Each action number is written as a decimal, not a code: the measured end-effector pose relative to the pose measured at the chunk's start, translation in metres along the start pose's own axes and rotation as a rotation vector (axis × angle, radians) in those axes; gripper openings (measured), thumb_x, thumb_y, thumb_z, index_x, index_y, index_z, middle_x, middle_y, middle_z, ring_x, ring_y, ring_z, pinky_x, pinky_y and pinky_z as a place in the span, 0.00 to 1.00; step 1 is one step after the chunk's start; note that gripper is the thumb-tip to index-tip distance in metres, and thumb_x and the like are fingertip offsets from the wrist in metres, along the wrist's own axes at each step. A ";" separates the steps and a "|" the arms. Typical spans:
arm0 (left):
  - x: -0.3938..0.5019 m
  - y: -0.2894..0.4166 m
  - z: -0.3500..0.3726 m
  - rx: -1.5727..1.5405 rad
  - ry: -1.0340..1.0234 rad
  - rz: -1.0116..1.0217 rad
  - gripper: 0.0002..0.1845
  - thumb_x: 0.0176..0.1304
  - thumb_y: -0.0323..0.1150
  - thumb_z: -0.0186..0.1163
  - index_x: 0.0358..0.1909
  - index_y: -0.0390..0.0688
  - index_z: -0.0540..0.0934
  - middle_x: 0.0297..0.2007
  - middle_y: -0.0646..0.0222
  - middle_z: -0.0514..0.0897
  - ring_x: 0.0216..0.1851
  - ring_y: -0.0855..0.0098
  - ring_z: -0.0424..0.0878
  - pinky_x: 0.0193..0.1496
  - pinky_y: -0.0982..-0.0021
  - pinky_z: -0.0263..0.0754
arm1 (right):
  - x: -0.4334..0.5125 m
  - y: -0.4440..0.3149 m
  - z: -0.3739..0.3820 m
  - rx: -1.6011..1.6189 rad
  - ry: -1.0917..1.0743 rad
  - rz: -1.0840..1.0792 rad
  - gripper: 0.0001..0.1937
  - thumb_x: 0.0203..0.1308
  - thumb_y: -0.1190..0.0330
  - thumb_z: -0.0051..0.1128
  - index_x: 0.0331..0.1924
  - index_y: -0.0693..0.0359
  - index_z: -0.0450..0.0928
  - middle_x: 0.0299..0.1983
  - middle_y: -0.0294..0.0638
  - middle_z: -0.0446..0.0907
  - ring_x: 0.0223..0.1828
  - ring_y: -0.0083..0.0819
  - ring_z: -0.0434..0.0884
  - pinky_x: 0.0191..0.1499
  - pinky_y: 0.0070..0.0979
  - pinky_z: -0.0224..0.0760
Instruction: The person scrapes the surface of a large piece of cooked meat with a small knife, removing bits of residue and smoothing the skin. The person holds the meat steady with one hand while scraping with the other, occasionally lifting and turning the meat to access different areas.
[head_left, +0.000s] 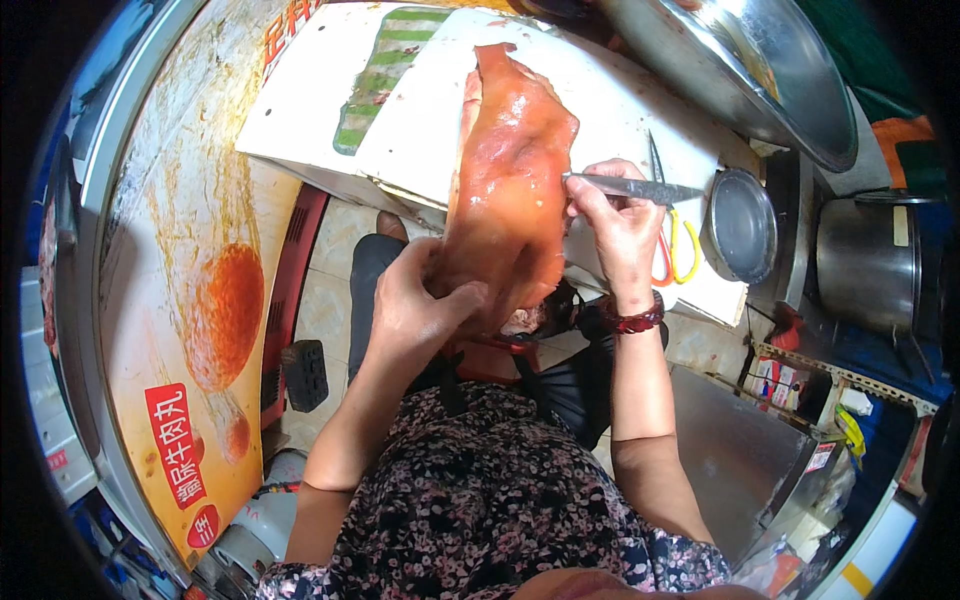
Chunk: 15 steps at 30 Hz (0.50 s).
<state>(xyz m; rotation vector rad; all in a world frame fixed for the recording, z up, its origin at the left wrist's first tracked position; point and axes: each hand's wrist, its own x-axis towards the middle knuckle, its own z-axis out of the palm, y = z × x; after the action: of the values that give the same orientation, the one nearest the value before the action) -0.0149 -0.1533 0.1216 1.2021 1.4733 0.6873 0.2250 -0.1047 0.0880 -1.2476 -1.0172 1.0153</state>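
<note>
A large piece of reddish-brown, skin-on meat (514, 165) lies on a white board (607, 97) and reaches over its near edge. My left hand (424, 300) grips its near end, thumb on the skin and fingers partly hidden. At the right edge of the meat, my right hand (619, 217) holds a pointed metal blade (660, 190), one end at the skin and the tip towards the right. Scissors with red and yellow handles (684, 247) lie on the board beyond that hand. A round metal bowl (742, 225) of liquid stands to their right.
A big metal basin (817, 97) stands at the upper right, above a metal pot (866, 262). A green-striped patch (375, 82) marks the board's left part. A printed panel (225, 322) runs along the left. My knees are below the board, beside a black perforated block (305, 375).
</note>
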 end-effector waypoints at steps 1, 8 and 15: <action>0.001 -0.001 0.000 -0.012 0.000 0.009 0.29 0.55 0.34 0.76 0.56 0.27 0.81 0.44 0.56 0.91 0.45 0.72 0.89 0.51 0.67 0.84 | -0.002 -0.003 -0.001 0.037 -0.056 0.034 0.05 0.65 0.78 0.71 0.39 0.68 0.82 0.30 0.39 0.86 0.27 0.23 0.85 0.31 0.20 0.79; 0.003 -0.013 -0.001 -0.145 -0.046 0.025 0.26 0.59 0.27 0.74 0.57 0.26 0.80 0.47 0.57 0.90 0.46 0.72 0.88 0.50 0.69 0.84 | -0.009 -0.002 -0.030 -0.123 -0.010 -0.038 0.08 0.64 0.78 0.69 0.45 0.65 0.84 0.32 0.36 0.86 0.29 0.19 0.82 0.32 0.16 0.71; -0.003 0.007 0.002 -0.209 -0.060 -0.045 0.22 0.63 0.23 0.71 0.57 0.25 0.79 0.48 0.58 0.89 0.47 0.74 0.87 0.51 0.72 0.83 | -0.024 0.002 -0.034 -0.865 -0.387 -0.360 0.50 0.52 0.85 0.57 0.84 0.48 0.59 0.38 0.55 0.85 0.40 0.57 0.87 0.46 0.48 0.81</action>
<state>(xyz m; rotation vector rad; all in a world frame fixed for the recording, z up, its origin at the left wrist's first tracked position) -0.0114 -0.1541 0.1281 1.0179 1.3400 0.7486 0.2518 -0.1356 0.0830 -1.4789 -2.0375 0.5314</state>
